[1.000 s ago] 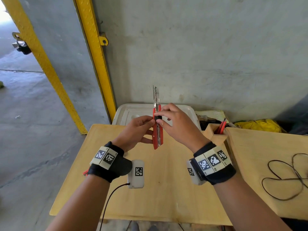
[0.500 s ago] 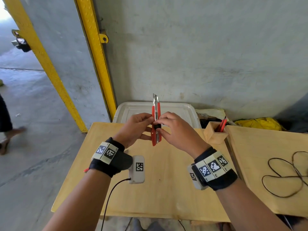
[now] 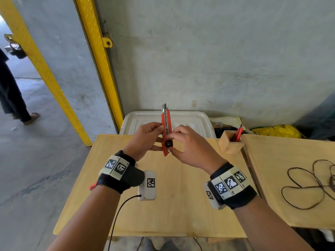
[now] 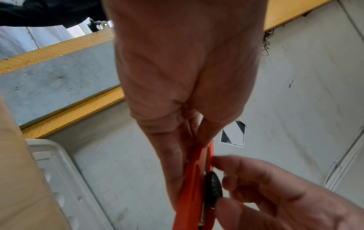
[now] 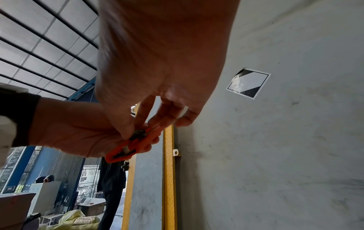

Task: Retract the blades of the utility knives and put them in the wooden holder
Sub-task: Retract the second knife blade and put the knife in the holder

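An orange-red utility knife (image 3: 166,127) stands upright above the wooden table (image 3: 177,205), only a short metal tip showing at its top. My left hand (image 3: 145,138) grips the knife's body (image 4: 192,186) from the left. My right hand (image 3: 188,145) pinches the black round knob (image 3: 169,143) low on the handle, seen also as the knob (image 4: 213,189) and the knife (image 5: 130,146) in the wrist views. The wooden holder (image 3: 230,144) stands to the right at the table's back edge with red knives (image 3: 239,132) in it.
A white plastic lid (image 3: 190,122) lies behind the table against the concrete wall. A second wooden board (image 3: 290,178) to the right carries a coiled black cable (image 3: 311,183). A yellow bundle (image 3: 277,131) sits behind it. A person (image 3: 12,95) stands at the far left.
The blade has slid down into the handle, from long to a short tip. My right thumb and finger have moved down the handle with the knob. The person at the left has come closer.
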`<state>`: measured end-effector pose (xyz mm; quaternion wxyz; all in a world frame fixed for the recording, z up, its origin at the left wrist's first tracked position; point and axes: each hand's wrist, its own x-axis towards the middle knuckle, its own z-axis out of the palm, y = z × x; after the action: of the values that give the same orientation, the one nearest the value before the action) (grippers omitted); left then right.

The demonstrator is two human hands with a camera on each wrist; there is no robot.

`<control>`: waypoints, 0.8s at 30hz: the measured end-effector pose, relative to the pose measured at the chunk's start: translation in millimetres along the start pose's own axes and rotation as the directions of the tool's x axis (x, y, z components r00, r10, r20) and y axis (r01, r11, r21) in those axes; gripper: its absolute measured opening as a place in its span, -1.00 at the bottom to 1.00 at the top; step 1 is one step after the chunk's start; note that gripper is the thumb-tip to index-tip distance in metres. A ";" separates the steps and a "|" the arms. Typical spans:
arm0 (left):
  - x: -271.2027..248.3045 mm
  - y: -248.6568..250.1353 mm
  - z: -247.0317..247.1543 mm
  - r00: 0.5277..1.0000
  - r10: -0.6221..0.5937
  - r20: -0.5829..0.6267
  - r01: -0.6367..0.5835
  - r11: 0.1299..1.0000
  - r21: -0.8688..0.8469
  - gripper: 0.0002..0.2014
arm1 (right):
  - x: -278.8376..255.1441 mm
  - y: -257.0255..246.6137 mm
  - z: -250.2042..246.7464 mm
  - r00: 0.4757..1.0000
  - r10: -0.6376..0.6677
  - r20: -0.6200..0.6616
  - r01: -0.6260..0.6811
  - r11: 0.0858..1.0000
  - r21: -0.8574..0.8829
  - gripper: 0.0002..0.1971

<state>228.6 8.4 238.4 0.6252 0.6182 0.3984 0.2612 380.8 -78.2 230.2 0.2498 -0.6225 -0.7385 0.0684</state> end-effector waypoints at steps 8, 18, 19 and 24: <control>-4.5 -4.5 1.9 1.000 -0.010 -0.011 0.010 1.000 0.008 -0.72 | -1.2 -2.4 16.7 0.978 0.172 -0.117 -0.179 0.983 -0.051 -0.67; -6.0 -2.9 -0.9 0.999 -0.002 -0.033 0.001 1.000 -0.031 -0.72 | -3.8 -6.3 14.8 0.984 0.110 -0.137 -0.118 0.991 -0.056 -0.71; -6.1 -3.7 -0.8 0.999 -0.009 -0.034 0.007 0.999 -0.043 -0.71 | -4.0 -6.7 17.0 0.976 0.142 -0.166 -0.152 0.987 -0.053 -0.68; -7.0 -6.7 -0.3 0.999 -0.009 -0.038 0.007 0.999 -0.036 -0.72 | -6.3 -6.8 16.0 0.983 0.129 -0.133 -0.133 0.991 -0.025 -0.58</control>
<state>223.5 2.2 233.1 0.6296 0.6003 0.4079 0.2774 368.1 -82.3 217.4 0.2821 -0.6771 -0.6790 0.0309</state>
